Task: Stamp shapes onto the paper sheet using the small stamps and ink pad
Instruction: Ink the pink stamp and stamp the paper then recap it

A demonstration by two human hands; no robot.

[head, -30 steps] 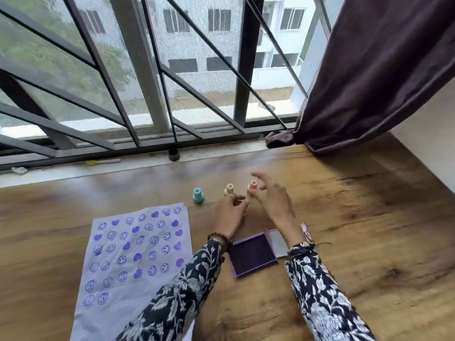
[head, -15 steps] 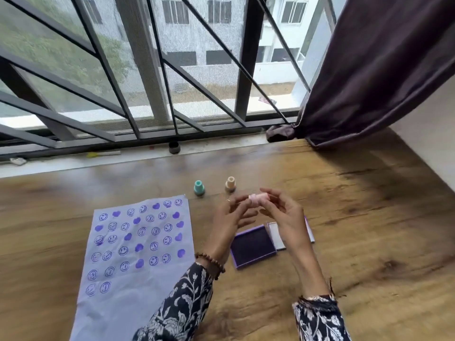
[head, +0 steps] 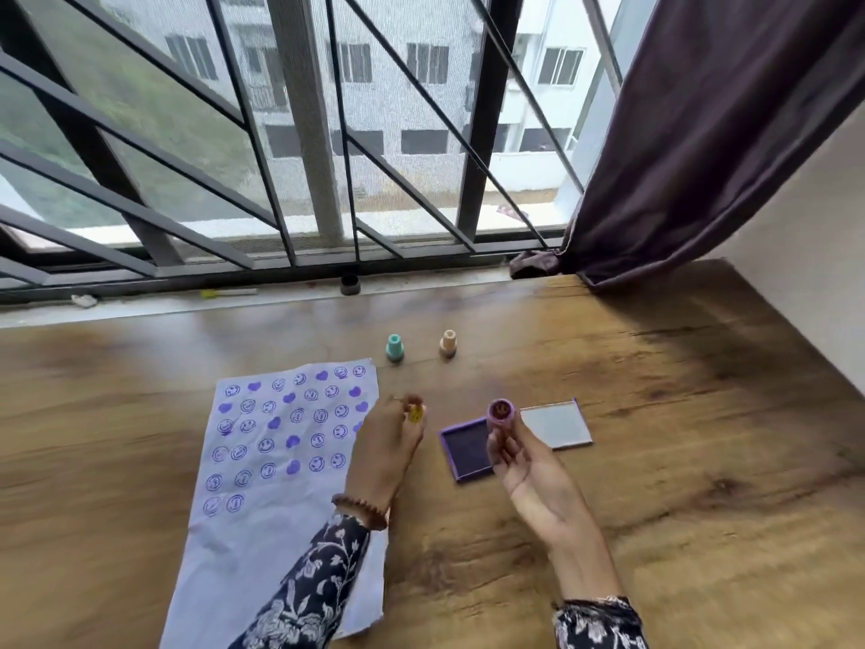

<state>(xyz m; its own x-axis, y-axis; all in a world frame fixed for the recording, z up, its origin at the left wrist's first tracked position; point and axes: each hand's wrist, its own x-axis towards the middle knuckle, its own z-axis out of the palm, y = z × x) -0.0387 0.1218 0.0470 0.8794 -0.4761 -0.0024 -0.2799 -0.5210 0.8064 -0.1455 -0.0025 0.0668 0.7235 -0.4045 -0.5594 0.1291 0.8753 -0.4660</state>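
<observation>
A pale paper sheet point(head: 262, 522) with several purple smiley and heart prints lies on the wooden table at the left. My right hand point(head: 524, 466) holds a pink stamp point(head: 502, 412) with its inked face turned up, above the open purple ink pad point(head: 465, 445). My left hand point(head: 388, 449) pinches a small yellow cap point(head: 415, 413) beside the paper's right edge. A teal stamp point(head: 394, 347) and a beige stamp point(head: 448, 343) stand upright beyond the paper.
The ink pad's lid point(head: 556, 426) lies open to the right of the pad. A window with dark bars point(head: 299, 133) runs along the table's far edge, with a small dark cup point(head: 349, 284) on the sill. A dark curtain point(head: 702, 133) hangs at the right.
The pink stamp was picked up from beside the beige one. My hands pulled apart: the right now holds the stamp face up, the left holds its yellow cap.
</observation>
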